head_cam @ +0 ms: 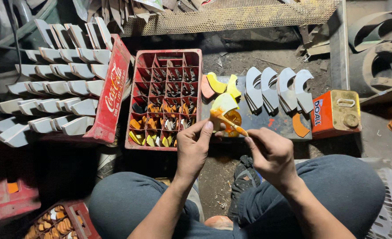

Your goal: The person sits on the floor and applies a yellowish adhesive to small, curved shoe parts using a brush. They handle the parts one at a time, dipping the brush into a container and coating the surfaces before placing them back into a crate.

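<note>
Hands meet at the centre of the frame, just below a grey slab surface (258, 121). The left hand (192, 148) is closed, thumb and fingertips pinching a pale yellow curved crescent-shaped piece (223, 105) with an orange, wet-looking lower edge. The right hand (271, 155) is also closed, fingers pinched around a thin stick (236, 127) smeared with orange, whose tip touches the piece's lower edge. Behind the piece sits a small round container of orange fluid (234, 117), partly hidden.

On the surface, right of centre, stand four stacks of grey-white crescent pieces (278, 90); at the left end lie three loose curved pieces, one pinkish-orange and two yellow (218, 84). One flat orange piece (299, 126) lies at the lower right edge of the surface. One red-orange rectangular metal can (336, 113) with a round cap stands at the right.

Left of centre stands one red plastic bottle crate (163, 99), its cells holding small yellow, orange and white bits. At the upper left, a second red crate (112, 95) lies tipped on its side beside many rows of white curved pieces (59, 84), too many to count surely. Both knees wear dark blue trousers (337, 186) at the bottom.
</note>
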The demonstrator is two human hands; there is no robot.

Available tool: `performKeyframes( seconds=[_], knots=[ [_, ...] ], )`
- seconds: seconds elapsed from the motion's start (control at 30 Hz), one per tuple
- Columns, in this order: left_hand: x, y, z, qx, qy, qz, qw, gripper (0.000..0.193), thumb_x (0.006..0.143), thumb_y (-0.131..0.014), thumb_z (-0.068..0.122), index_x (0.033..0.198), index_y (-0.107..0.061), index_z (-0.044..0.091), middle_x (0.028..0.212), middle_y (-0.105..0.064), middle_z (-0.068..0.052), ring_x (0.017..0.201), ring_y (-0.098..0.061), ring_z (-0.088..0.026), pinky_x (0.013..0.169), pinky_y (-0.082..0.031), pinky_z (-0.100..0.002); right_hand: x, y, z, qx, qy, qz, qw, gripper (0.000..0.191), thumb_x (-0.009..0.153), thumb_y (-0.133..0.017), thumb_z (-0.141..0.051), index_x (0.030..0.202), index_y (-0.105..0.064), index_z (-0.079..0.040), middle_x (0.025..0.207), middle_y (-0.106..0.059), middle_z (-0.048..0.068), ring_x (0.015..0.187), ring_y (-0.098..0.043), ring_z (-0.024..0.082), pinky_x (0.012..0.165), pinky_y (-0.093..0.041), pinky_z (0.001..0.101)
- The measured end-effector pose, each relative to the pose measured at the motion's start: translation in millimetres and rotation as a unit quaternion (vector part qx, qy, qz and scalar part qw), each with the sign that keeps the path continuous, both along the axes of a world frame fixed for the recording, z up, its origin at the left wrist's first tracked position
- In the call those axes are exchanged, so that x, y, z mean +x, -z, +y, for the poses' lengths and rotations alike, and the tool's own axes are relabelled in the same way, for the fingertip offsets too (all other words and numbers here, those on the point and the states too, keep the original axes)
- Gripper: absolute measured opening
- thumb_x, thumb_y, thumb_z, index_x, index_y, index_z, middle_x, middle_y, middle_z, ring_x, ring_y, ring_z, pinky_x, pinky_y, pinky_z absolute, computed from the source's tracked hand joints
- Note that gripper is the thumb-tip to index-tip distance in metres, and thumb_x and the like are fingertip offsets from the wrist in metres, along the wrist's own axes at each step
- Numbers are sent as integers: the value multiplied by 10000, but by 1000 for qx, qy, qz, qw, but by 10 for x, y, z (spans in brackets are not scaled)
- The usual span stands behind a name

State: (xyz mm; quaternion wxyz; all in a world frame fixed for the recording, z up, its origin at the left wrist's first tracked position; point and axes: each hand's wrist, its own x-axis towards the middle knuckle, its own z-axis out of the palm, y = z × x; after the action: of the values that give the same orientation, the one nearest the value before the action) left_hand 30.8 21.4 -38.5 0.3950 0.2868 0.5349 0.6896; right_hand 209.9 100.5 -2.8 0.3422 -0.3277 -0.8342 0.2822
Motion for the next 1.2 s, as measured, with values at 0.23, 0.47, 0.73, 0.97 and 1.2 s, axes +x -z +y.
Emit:
performKeyframes(
  seconds=[0.23, 0.47, 0.73, 0.97, 1.2],
  knots=[
    [-3, -28, -6, -4, -22, 35, 999, 276, 1027, -615, 137, 1193, -748, -40, 975, -797, -62, 832, -694, -55, 768, -562, -219, 21, 3, 19, 65, 72, 13, 995, 89, 921, -719, 9, 1009, -706, 16, 823, -689, 140, 657, -657, 229, 614, -492, 326],
    [15, -83, -16, -10, -12, 22, 1000, 285, 1027, -591, 136, 1197, -740, -38, 959, -805, -70, 810, -726, -78, 770, -591, -230, -2, 18, 10, 79, 67, 32, 994, 100, 934, -689, 19, 1034, -683, 19, 884, -698, 149, 731, -695, 240, 656, -526, 322],
    [28, -99, -27, -9, -34, 56, 998, 282, 1043, -585, 126, 1198, -744, -48, 952, -794, -86, 801, -695, -76, 763, -560, -232, -41, 8, -26, 56, 48, 21, 997, 106, 903, -688, 24, 1009, -687, 21, 832, -677, 156, 692, -675, 259, 635, -515, 332],
    [16, -115, -25, 7, -51, 57, 997, 280, 1035, -591, 118, 1225, -727, -36, 981, -793, -73, 837, -703, -71, 798, -564, -227, -23, 35, -30, 89, 70, 29, 993, 101, 915, -696, 21, 1016, -684, 30, 847, -674, 161, 710, -674, 275, 654, -520, 345],
    [11, -110, -35, 0, -41, 15, 999, 288, 1036, -576, 130, 1194, -744, -43, 960, -793, -69, 787, -695, -73, 743, -576, -230, -27, 44, -24, 103, 113, 32, 988, 94, 947, -697, 22, 1040, -681, 28, 898, -699, 166, 777, -699, 291, 705, -531, 352]
  ],
)
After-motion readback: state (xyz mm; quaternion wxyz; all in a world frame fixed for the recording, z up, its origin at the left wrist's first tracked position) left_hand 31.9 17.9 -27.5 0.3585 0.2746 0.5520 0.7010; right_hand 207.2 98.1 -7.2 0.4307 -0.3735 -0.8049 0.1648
